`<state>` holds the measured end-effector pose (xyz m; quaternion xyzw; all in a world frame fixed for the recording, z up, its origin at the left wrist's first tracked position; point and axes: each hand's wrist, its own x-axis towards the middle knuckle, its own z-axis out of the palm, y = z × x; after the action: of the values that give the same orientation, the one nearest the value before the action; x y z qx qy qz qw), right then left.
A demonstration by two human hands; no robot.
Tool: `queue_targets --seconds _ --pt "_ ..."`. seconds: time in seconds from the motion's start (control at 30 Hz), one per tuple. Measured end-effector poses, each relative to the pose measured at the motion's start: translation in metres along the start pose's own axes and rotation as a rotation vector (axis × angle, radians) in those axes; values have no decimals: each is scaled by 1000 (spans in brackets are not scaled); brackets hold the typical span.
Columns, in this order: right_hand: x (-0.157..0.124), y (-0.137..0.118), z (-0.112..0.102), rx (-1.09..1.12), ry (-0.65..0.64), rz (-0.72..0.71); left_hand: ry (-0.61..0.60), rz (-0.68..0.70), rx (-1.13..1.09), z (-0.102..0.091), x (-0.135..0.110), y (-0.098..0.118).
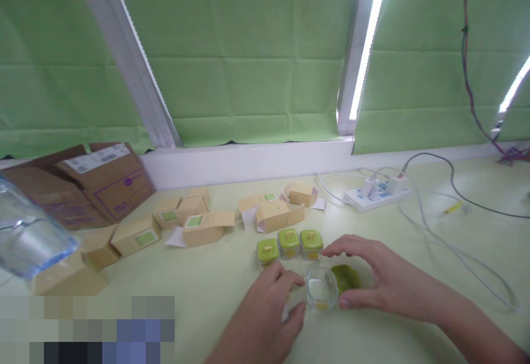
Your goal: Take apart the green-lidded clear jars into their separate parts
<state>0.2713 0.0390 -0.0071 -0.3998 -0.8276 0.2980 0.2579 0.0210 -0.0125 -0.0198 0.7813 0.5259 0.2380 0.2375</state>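
Green blinds (252, 49) cover the upper frame behind a pale bench (199, 281), with small cartons (207, 228) across its left and centre and a power strip (360, 201) right of centre. The uncovered clear jar (322, 284) stands on the bench in the lower centre-right of the frame, between the two hands. A loose green lid (348, 278) lies just beside it to the right, and three lidded jars (289, 241) form a cluster above and to the left. The left hand (265, 309) is at the jar's left; its thumb and fingers are apart, with a clear object partly visible between them, and whether they grip it cannot be told. The right hand (383, 275) arches around the lid, thumb and fingers spread wide; contact with the jar or lid cannot be confirmed. For sound handling, steady the jar by opposite walls with light, even pressure, as smooth clear walls are likely to slip. Handle the lid by its edges and keep it level. Keep the right fingers clear of the nearest lidded jar, since a careless sweep could knock it.
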Motion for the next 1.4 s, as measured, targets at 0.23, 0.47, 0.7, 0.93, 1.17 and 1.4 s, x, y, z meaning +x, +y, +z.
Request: queue_targets --seconds 0.23,0.47,0.7,0.93,1.17,1.4 --pt "1 -9 12 -80 -23 -56 2 25 -17 0 1 3" --pt "3 -12 1 -66 51 -47 113 93 -18 -11 5 11" --pt "5 -11 0 -74 161 -86 512 53 33 -34 13 -12" --pt "3 -8 7 -75 201 -142 467 -44 41 -14 18 -49" --pt "4 -9 14 -44 195 -178 520 -61 34 -16 16 -44" --pt "3 -17 18 40 311 -269 605 161 74 -19 8 -2"
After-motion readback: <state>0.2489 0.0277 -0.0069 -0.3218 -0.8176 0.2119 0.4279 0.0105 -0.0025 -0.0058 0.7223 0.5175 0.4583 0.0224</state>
